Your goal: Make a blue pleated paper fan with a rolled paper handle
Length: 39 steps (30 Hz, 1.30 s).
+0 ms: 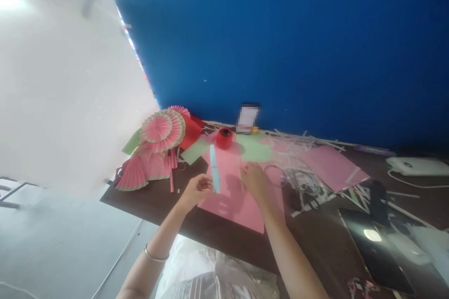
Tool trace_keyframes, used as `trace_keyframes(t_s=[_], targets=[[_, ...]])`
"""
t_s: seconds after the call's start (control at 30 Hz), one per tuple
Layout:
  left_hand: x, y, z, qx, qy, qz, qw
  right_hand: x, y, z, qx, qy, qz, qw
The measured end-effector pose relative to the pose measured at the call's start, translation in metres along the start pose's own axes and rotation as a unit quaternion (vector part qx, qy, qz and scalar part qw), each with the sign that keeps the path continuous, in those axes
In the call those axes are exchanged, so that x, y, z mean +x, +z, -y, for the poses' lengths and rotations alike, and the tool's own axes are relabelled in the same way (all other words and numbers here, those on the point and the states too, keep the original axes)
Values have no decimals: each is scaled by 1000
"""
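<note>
Curling half-open beside a blue strip (215, 170), the left hand (199, 190) faces the bent-fingered right hand (254, 178), any hold unclear in both

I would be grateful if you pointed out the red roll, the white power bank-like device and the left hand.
Red roll (224, 141): head view, its front side.
White device (417, 167): head view, its casing.
Left hand (199, 190): head view, its middle.

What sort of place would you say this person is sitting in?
It looks like a paper-craft spot at a desk, perhaps in a home or small workshop: folded pink paper fans, pink paper under the two hands, and a litter of cut paper strips.
</note>
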<state>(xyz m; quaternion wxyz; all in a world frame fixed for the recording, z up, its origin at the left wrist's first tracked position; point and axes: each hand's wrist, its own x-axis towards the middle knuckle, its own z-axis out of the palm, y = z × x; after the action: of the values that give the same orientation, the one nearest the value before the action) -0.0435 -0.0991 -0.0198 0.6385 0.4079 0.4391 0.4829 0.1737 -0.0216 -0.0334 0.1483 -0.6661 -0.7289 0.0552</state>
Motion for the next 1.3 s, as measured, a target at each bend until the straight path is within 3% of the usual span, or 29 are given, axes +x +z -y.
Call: trace_keyframes(t_s=[0.1,0.27,0.5,0.67,0.93,1.1,1.2,1.3], targets=[[0,8,-3,13,12,0,1000,9,7,11,-27,33,28,999],[1,12,-6,49,49,-8,998,11,7,9,-46,25,55,997],[9,18,2,63,59,-8,996,-7,-2,14,-55,6,28,998],[9,20,4,69,50,-30,996,0,3,13,-38,13,11,999],[10,17,10,58,56,-49,996,5,13,12,42,37,3,998],[11,21,9,62,50,-62,995,-9,2,12,162,61,-20,985],[11,27,7,63,52,-67,994,-18,-13,14,327,70,-12,942],[11,32,6,60,53,-67,995,-24,-28,17,600,104,49,792]])
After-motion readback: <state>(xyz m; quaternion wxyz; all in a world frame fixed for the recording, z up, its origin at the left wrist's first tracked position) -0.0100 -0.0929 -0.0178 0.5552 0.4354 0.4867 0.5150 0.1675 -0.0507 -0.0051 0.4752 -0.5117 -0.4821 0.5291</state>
